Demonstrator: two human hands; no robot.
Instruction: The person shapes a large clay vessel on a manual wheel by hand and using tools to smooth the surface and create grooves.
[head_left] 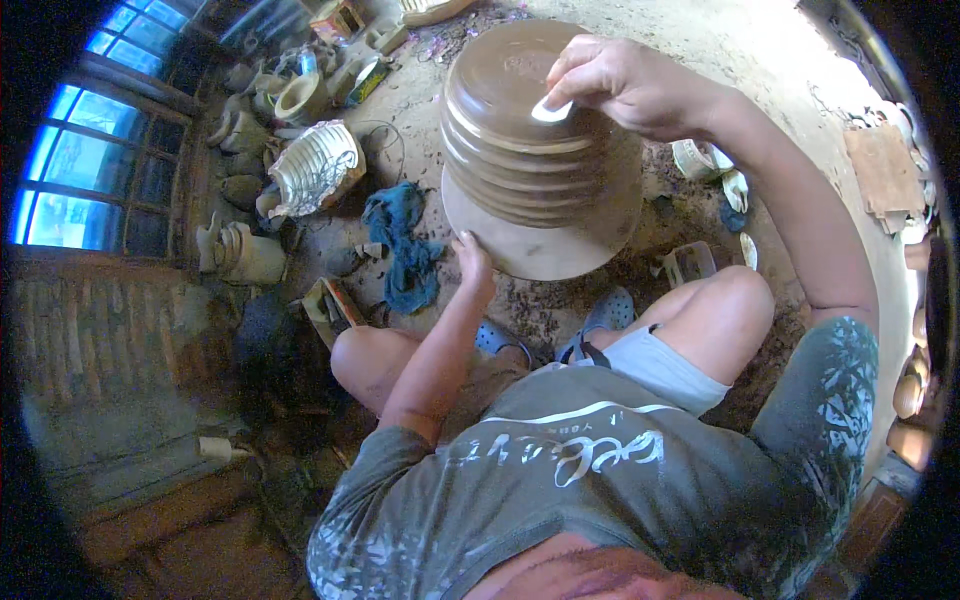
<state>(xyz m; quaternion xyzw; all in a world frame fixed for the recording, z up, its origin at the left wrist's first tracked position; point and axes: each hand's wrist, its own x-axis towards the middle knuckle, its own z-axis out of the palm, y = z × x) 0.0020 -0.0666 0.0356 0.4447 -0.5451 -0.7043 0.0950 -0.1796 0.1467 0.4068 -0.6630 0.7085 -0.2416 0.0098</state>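
A brown, ribbed clay pot (530, 130) stands before me, its smooth rounded end up, on a round turntable (540, 250). Against the pot's upper right side, my right hand (615, 85) pinches a small flat white scraper (550, 110) between thumb and fingers. At the turntable's near left edge, my left hand (474, 265) touches the rim with its fingers stretched out and holds nothing. Part of the left hand's fingers is hard to make out. My feet, in blue clogs (615, 308), are just below the turntable.
Left of the turntable lies a dark blue cloth (400, 240), with a broken ribbed white vessel (315, 170) beyond it. Several pots and shards crowd the floor below the barred window (80, 160). A clear plastic container (690, 262) sits by my right knee.
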